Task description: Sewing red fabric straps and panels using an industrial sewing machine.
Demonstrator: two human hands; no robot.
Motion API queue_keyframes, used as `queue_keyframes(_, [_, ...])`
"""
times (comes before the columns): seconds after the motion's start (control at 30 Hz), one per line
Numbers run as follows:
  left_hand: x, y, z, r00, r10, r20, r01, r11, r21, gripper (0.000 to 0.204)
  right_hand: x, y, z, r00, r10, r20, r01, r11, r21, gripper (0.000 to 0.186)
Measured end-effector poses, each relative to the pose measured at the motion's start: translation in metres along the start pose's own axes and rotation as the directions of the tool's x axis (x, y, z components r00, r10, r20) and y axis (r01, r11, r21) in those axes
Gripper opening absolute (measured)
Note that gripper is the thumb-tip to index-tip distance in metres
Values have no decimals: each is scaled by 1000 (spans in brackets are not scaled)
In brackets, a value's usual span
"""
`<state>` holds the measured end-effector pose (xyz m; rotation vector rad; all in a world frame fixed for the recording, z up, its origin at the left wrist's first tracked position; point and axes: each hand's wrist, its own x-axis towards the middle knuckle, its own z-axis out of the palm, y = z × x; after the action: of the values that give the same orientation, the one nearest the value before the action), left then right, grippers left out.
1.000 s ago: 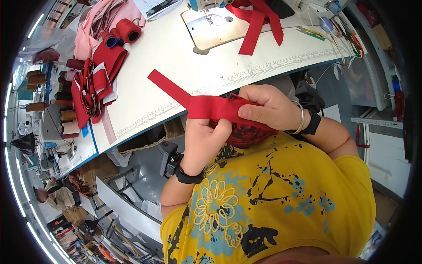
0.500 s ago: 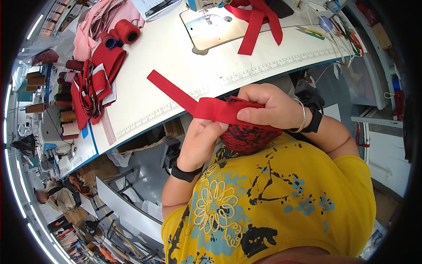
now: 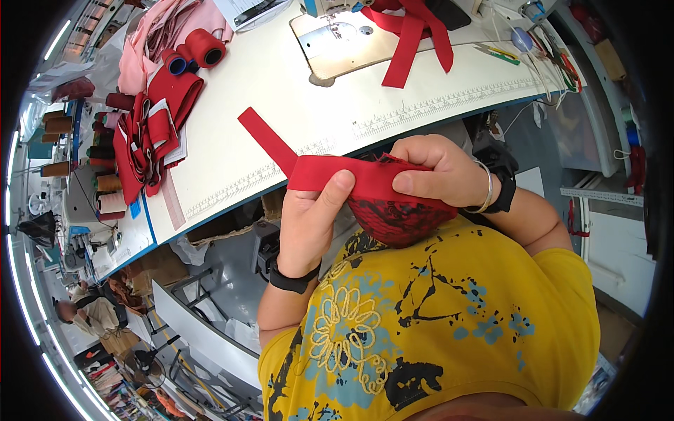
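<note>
At the near edge of the counter (image 3: 260, 84), the left hand (image 3: 302, 224) has its grip clamped on a red strip (image 3: 375, 177), thumb on top. To its right, the right hand (image 3: 449, 172) pinches the strip along the red-and-black cloth (image 3: 404, 223). The strip's loose end reaches far left over the counter, with red spools (image 3: 207, 49) farther left.

at centre, a red strip (image 3: 368, 181) hides the fingertips of the left hand (image 3: 309, 217), thumb aside, and part of a red-and-black patterned piece (image 3: 404, 221); the top edge crops a sewing machine (image 3: 328, 5). at lower left, a distant person's head (image 3: 65, 311) is blurred.
</note>
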<state>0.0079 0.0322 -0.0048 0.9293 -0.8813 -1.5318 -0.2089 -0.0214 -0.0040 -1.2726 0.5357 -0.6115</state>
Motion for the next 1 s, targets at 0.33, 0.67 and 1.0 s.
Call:
queue_keyframes(0.33, [1,10,7,996,-68,65,65,996,58,16,2,-4,1,997,-72,-4,70,979,-189,19])
queue_keyframes(0.67, [2,7,8,991,-94,99,92,996,18,24,1,-11,7,978,-184,-103,130,909,-396,26])
queue_keyframes(1.0, [1,12,0,977,-22,214,1,995,99,22,2,-7,8,971,-203,-128,149,927,-345,26])
